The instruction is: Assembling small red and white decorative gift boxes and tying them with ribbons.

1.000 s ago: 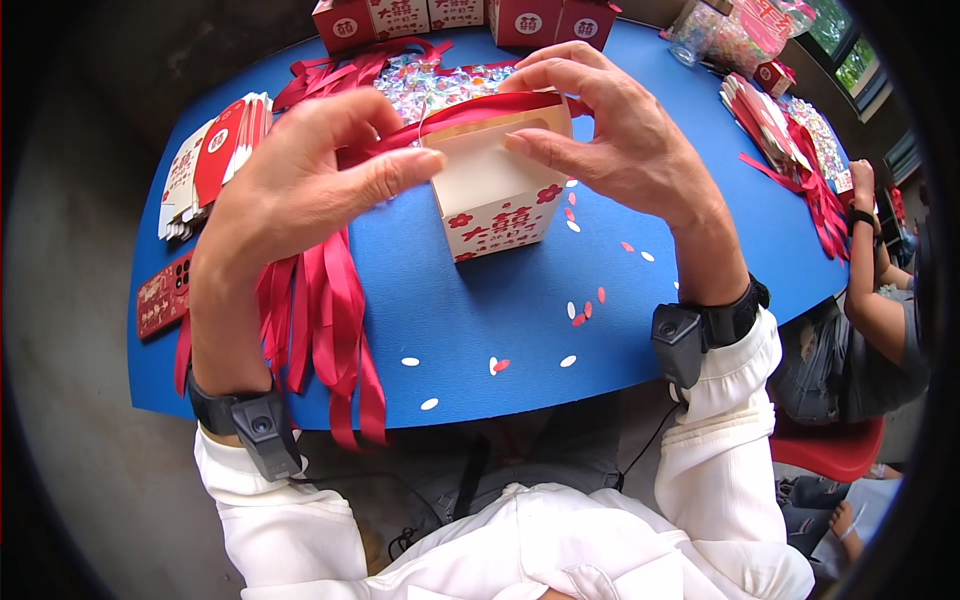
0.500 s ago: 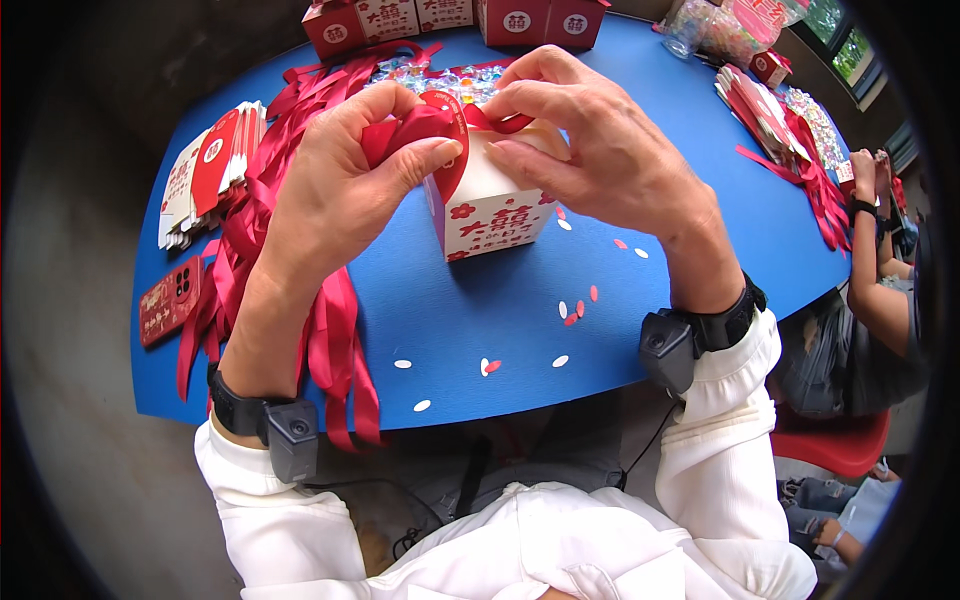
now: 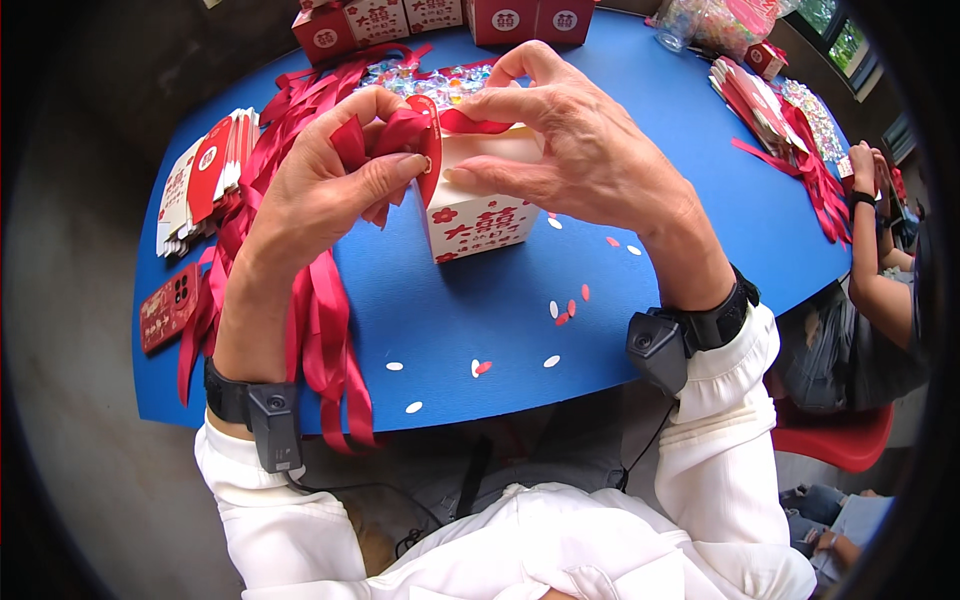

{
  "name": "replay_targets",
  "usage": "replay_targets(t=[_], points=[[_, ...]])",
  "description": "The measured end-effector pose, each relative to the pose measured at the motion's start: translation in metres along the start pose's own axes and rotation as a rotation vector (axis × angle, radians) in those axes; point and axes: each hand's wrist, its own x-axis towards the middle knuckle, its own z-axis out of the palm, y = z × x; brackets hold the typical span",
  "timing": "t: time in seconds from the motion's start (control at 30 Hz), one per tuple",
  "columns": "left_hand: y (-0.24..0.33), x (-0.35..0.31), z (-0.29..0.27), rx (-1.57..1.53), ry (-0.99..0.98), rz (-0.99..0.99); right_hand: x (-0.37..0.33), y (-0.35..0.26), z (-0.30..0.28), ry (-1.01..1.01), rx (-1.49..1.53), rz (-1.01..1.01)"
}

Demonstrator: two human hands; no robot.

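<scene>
Arching over white box: left hand gripping red ribbon, right hand curved opposite (thumb outstretched, grip unclear).

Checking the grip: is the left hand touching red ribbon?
Touching: the head view shows the left hand with red ribbon bunched in its grasp.

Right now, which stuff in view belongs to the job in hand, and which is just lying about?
Job in hand:
red ribbon, in the left hand
white printed box, by the right hand
likely supplies: loose ribbons, folded cartons, shiny pile

Lying about, it seems:
phone
scattered paper ovals
</scene>
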Motion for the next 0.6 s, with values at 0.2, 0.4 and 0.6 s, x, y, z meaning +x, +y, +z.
replay_targets(t=[0.2, 0.4, 0.6], points=[[0.000, 0.001, 0.005, 0.039, -0.026, 0.003, 0.001, -0.003, 0.000, -0.002, -0.034, -0.009], [0.003, 0.001, 0.006, 0.011, -0.051, 0.014, 0.000, 0.001, 0.000, 0.015, 0.019, -0.015], [0.001, 0.001, 0.001, 0.075, -0.032, -0.010, 0.002, 0.002, -0.001, 0.003, 0.113, -0.030]])
